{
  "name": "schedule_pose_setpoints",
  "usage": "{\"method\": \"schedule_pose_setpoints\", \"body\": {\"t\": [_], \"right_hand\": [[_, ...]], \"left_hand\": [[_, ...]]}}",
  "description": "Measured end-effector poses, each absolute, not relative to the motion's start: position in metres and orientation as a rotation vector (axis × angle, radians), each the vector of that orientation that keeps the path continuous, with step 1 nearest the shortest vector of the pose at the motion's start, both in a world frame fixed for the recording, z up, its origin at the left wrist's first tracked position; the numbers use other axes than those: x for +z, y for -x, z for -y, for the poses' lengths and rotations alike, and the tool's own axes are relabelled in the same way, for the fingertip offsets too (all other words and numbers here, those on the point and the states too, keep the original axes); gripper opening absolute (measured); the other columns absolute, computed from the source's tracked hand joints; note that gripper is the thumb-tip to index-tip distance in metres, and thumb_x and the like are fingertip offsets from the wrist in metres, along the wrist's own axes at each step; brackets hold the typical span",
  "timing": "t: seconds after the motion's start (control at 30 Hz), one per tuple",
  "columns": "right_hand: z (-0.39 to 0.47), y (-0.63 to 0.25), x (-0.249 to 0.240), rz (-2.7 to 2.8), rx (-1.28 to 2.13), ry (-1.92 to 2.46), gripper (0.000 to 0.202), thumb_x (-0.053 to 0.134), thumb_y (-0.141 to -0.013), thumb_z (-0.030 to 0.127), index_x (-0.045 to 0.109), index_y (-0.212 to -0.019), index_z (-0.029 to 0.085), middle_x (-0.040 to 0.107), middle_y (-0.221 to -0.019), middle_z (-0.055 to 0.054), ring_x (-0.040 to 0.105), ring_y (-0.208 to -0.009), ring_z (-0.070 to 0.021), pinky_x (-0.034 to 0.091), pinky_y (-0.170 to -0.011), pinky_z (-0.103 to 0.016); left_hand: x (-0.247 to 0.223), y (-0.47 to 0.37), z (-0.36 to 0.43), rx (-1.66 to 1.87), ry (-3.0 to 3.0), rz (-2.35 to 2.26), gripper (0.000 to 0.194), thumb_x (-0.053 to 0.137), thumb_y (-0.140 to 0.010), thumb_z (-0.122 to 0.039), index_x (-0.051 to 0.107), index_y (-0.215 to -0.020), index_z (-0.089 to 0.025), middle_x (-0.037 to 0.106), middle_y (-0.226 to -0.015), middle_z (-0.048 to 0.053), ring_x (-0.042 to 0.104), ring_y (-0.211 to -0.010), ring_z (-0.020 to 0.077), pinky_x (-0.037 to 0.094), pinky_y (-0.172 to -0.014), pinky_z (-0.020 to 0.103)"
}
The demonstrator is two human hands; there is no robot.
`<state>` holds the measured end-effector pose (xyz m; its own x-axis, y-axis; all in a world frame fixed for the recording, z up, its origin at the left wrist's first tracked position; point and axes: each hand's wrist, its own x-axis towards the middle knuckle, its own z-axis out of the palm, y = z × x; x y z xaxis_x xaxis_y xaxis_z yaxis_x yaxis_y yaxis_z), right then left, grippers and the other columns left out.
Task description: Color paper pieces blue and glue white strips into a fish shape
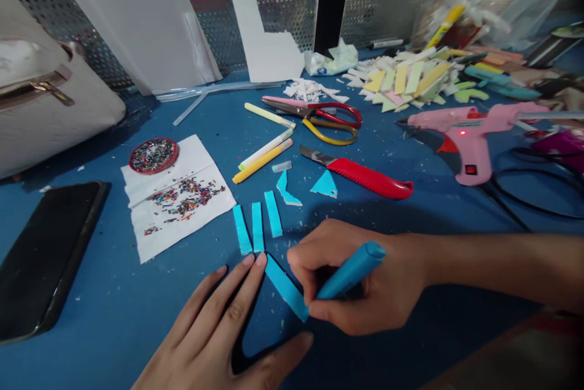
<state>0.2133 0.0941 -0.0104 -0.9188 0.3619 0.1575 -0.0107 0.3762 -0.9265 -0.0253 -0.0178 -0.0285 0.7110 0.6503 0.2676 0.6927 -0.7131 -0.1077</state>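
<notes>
My right hand [360,280] grips a blue marker [352,271], its lower end hidden by my fingers near the lower end of a blue strip [286,286]. Flat on the table, my left hand [223,323] has its fingers spread, with fingertips at the upper end of that strip. Just beyond those fingertips lie three shorter blue strips [258,226] side by side. Two irregular blue scraps [325,185] rest farther back. A red-handled utility knife [369,177] lies behind them, its blade pointing left.
A pink glue gun [472,134] with a lit red light and a cable lies at right. Scissors [314,111], markers [262,160] and a pile of pale scraps [406,76] are farther back. At left are a phone [43,256], a bead dish [154,156] on paper and a bag [50,86].
</notes>
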Motion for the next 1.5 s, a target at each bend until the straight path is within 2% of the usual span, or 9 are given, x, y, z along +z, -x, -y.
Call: {"method": "schedule_pose_setpoints", "body": {"t": [0.17, 0.3, 0.47, 0.6, 0.93, 1.13, 1.3, 1.37, 1.5], "right_hand": [[-0.0947, -0.2139, -0.0103, 2.327, 1.555, 0.338, 0.013, 0.06, -0.087, 0.023, 0.054, -0.08, 0.014, 0.056, -0.067, 0.003, 0.046, -0.057, -0.005, 0.036, -0.052, -0.017], [-0.0942, -0.2141, -0.009, 2.32, 1.564, 0.409, 0.014, 0.06, -0.088, 0.026, 0.056, -0.087, 0.013, 0.056, -0.069, 0.002, 0.047, -0.057, -0.0055, 0.037, -0.052, -0.018], [-0.0946, -0.2138, -0.0085, 2.312, 1.583, 0.413, 0.012, 0.059, -0.088, 0.024, 0.054, -0.084, 0.014, 0.055, -0.068, 0.003, 0.047, -0.057, -0.0059, 0.037, -0.052, -0.018], [-0.0955, -0.2129, -0.0073, 2.308, 1.602, 0.41, 0.012, 0.059, -0.088, 0.025, 0.053, -0.083, 0.015, 0.055, -0.068, 0.003, 0.047, -0.057, -0.006, 0.037, -0.051, -0.018], [-0.0952, -0.2131, -0.005, 2.268, 1.618, 0.522, 0.012, 0.059, -0.089, 0.024, 0.054, -0.085, 0.014, 0.052, -0.066, 0.004, 0.044, -0.053, -0.0042, 0.035, -0.047, -0.016], [-0.0947, -0.2139, -0.0027, 2.275, 1.621, 0.532, 0.013, 0.06, -0.088, 0.025, 0.054, -0.083, 0.014, 0.052, -0.065, 0.004, 0.044, -0.054, -0.0048, 0.035, -0.048, -0.016], [-0.0951, -0.2135, -0.0047, 2.262, 1.671, 0.502, 0.015, 0.059, -0.089, 0.026, 0.053, -0.083, 0.014, 0.052, -0.065, 0.004, 0.044, -0.053, -0.005, 0.034, -0.047, -0.017], [-0.0952, -0.2135, -0.0052, 2.269, 1.666, 0.499, 0.016, 0.059, -0.089, 0.027, 0.053, -0.083, 0.014, 0.053, -0.066, 0.003, 0.045, -0.054, -0.0055, 0.034, -0.048, -0.018], [-0.0958, -0.2143, -0.0046, 2.28, 1.631, 0.531, 0.017, 0.058, -0.09, 0.029, 0.054, -0.084, 0.014, 0.055, -0.069, 0.002, 0.047, -0.058, -0.007, 0.036, -0.051, -0.019]], "left_hand": [[-0.0301, 0.0209, 0.0164, -0.319, 2.682, 1.08, 0.053, 0.045, -0.098, -0.04, 0.028, -0.148, -0.042, 0.037, -0.152, 0.009, 0.017, -0.148, 0.0269, 0.053, -0.093, 0.04], [-0.0328, 0.0211, 0.0167, -0.353, 2.647, 1.115, 0.061, 0.049, -0.094, -0.054, 0.032, -0.149, -0.034, 0.034, -0.154, 0.01, 0.008, -0.149, 0.0269, 0.054, -0.091, 0.037], [-0.0292, 0.0255, 0.0163, -0.342, 2.736, 1.047, 0.048, 0.043, -0.099, -0.037, 0.033, -0.146, -0.044, 0.04, -0.15, 0.011, 0.026, -0.145, 0.0299, 0.054, -0.09, 0.043], [-0.0275, 0.0264, 0.0164, -0.383, 2.767, 1.083, 0.045, 0.045, -0.099, -0.038, 0.039, -0.144, -0.043, 0.038, -0.152, 0.008, 0.041, -0.137, 0.0304, 0.053, -0.092, 0.044], [-0.0331, 0.0245, 0.0159, -0.411, 2.741, 1.1, 0.054, 0.051, -0.095, -0.047, 0.033, -0.146, -0.045, 0.042, -0.15, 0.007, 0.051, -0.129, 0.0303, 0.054, -0.09, 0.043], [-0.0333, 0.0244, 0.0172, -0.386, 2.686, 1.153, 0.051, 0.047, -0.095, -0.054, 0.045, -0.142, -0.034, 0.039, -0.152, 0.006, 0.047, -0.133, 0.0281, 0.055, -0.089, 0.037], [-0.0323, 0.024, 0.0165, -0.362, 2.724, 1.081, 0.05, 0.046, -0.098, -0.046, 0.034, -0.146, -0.043, 0.041, -0.15, 0.007, 0.037, -0.139, 0.0266, 0.052, -0.093, 0.04], [-0.0304, 0.0241, 0.0156, -0.372, 2.711, 1.076, 0.051, 0.045, -0.098, -0.047, 0.031, -0.147, -0.044, 0.04, -0.15, 0.009, 0.034, -0.141, 0.0268, 0.051, -0.093, 0.041], [-0.0266, 0.0248, 0.0141, -0.321, 2.71, 1.022, 0.05, 0.042, -0.1, -0.036, 0.03, -0.147, -0.044, 0.043, -0.148, 0.01, 0.034, -0.141, 0.0281, 0.051, -0.093, 0.042]]}}
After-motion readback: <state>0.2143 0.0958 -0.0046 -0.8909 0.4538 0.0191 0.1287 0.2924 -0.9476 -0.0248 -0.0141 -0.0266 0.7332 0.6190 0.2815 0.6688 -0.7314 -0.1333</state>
